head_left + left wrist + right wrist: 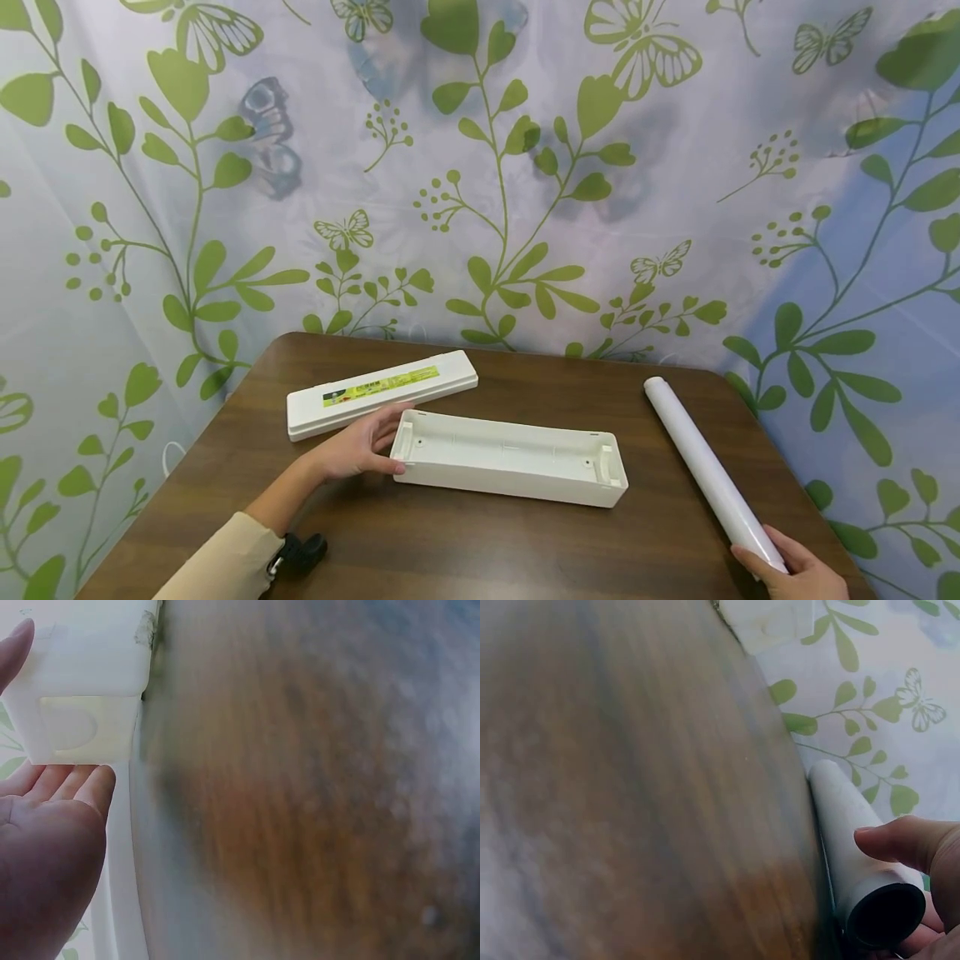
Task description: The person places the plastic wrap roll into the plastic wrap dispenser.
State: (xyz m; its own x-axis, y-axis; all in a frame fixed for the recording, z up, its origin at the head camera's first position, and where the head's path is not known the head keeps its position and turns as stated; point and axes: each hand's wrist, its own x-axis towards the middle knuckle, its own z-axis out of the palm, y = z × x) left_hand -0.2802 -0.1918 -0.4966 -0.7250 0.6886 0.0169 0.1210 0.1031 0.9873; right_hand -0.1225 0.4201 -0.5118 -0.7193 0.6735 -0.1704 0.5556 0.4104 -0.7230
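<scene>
The left hand [360, 442] was found at the left end of an uncovered white box [510, 485], its thumb bent over the near corner and its fingers set about the end wall, so that it had hold of the box in a partly closed grip; the right hand [798, 567] pinched the near end of a long white roll [705, 462], thumb on top and fingers beneath; the roll's hollow end showed dark at the right wrist.

The box sat about mid-table, hollow side up, with a pale fitting at each end and small dark spots in its floor; the roll lay aslant near the table's right edge, well apart from the box.

Labelling: one yellow-green label [381, 385] ran along a white lid [393, 400], bearing dark characters and a small red mark, too small for me to read from where I stood; I made out no brand.

The lid lay behind the left hand, and whether the fingers touched it I could not tell; a black wrist fitting [303, 554] stood out beside the left sleeve [225, 562]; beyond the brown table [480, 550] hung a curtain [480, 250] printed with green leaves and butterflies.
</scene>
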